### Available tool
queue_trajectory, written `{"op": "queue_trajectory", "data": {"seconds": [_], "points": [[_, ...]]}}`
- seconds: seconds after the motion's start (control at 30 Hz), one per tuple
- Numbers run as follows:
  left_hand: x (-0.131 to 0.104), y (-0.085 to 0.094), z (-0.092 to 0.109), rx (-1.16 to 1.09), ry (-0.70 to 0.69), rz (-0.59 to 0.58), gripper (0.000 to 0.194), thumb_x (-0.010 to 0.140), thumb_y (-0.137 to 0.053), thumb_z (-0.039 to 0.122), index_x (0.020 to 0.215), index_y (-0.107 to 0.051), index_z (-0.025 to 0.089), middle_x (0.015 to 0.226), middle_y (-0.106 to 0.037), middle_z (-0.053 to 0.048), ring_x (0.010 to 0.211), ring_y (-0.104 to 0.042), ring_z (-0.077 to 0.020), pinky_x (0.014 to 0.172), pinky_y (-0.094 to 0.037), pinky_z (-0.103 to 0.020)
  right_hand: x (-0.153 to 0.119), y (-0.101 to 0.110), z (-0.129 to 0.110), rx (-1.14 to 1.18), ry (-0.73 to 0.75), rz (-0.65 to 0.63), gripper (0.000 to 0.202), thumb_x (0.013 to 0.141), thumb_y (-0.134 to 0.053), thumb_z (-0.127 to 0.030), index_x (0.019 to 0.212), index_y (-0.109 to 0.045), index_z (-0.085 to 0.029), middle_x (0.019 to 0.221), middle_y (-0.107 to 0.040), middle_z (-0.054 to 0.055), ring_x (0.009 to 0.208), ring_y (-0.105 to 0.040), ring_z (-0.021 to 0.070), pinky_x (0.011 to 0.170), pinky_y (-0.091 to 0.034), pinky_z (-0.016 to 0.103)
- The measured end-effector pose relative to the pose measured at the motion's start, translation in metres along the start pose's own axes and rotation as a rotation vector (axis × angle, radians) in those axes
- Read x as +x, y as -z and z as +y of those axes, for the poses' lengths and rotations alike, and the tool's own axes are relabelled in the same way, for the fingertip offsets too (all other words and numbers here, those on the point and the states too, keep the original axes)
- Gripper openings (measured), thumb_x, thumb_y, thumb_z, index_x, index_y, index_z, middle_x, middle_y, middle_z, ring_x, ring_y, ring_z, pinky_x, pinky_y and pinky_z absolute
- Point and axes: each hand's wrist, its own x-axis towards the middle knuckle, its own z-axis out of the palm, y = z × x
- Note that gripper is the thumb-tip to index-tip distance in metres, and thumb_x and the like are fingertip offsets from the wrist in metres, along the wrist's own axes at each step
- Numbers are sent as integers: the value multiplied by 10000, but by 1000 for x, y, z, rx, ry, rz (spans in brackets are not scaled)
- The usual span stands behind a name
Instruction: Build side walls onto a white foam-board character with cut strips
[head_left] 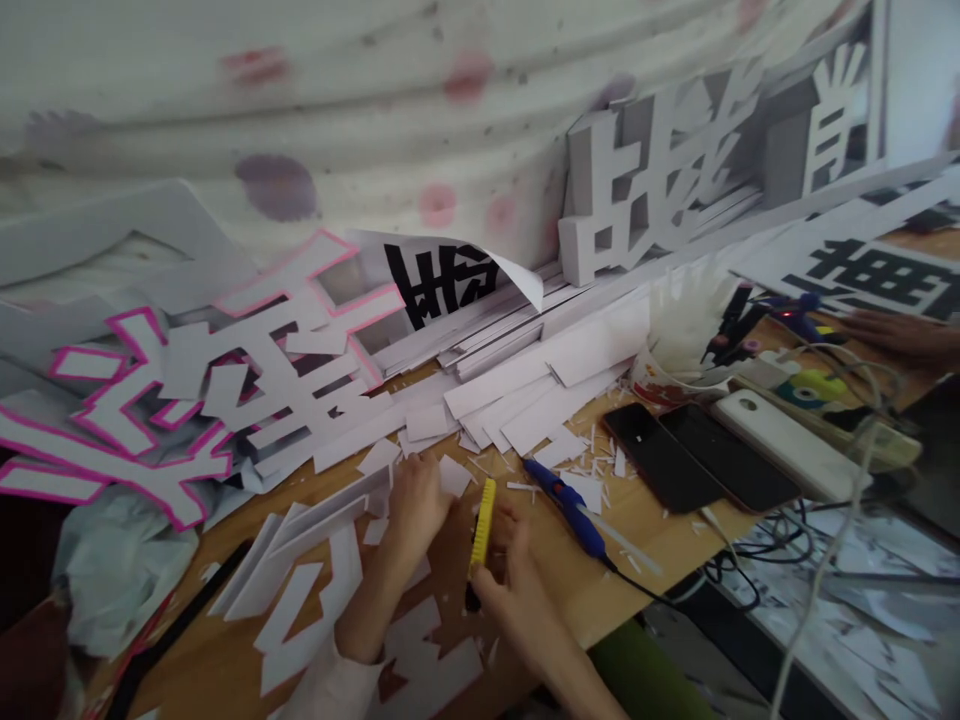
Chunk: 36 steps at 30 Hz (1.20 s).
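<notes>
My right hand point(514, 590) is wrapped round a yellow-and-black utility knife point(484, 520), which points up and away from me over the wooden table. Just left of it, my left hand point(416, 505) is closed, fingers curled downward among white foam-board scraps. What its fingers pinch, if anything, is hidden. A small white piece point(454, 476) lies right by its fingertips. Beside the left wrist lean long white strips point(300, 540), and cut white shapes point(431, 650) lie below the hands. A blue glue gun point(566, 505) with a black cord rests right of the knife.
White cut-out characters point(292, 360), some pink-edged, lean at the left; a built-up one point(592, 200) stands behind. Phones point(664, 455), a tub of glue sticks point(675, 370) and tangled cables point(780, 550) occupy the right. Another person's hand point(892, 335) rests at far right.
</notes>
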Motion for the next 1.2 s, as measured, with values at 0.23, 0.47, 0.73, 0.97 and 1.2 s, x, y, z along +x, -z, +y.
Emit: {"op": "queue_trajectory", "data": {"seconds": [0.23,0.47,0.73,0.97,1.2], "points": [[-33,10,-26,-249,12,72,153,913,-593,270,1000,-711,225,902,-770,-17,830,-726,-191,719,-522,-270,-16,19,-2,247,42,-215,706,725,-547,-205,1395,-329,-259,1123,-623,48,1017,-605,228,895,-493,388],[-91,1,-78,-489,-76,499,254,929,-546,392,964,-745,239,950,-773,-22,851,-724,-190,769,-552,-277,-17,7,8,331,-19,-123,559,828,-701,-409,1251,-352,-305,842,-546,-61,564,-534,100,539,-469,241],[-62,36,-123,-277,-334,524,140,898,-662,353,875,-766,263,849,-759,-8,825,-664,-200,800,-502,-362,-15,-5,18,235,11,-12,573,801,-760,-469,1197,-388,-286,823,-571,-66,488,-531,82,443,-481,216],[-43,29,-109,-149,-218,390,83,820,-723,227,756,-752,271,1034,-709,-39,1057,-550,-305,878,-402,-481,-23,-7,23,219,38,19,530,818,-755,-432,1189,-403,-292,857,-579,-62,486,-515,76,460,-490,225],[-45,18,-112,-90,-181,342,118,856,-670,242,773,-752,260,1177,-674,-67,1153,-479,-347,863,-381,-490,-29,-14,16,173,-13,13,542,821,-745,-458,1188,-386,-288,792,-558,-69,478,-486,88,448,-424,235]]}}
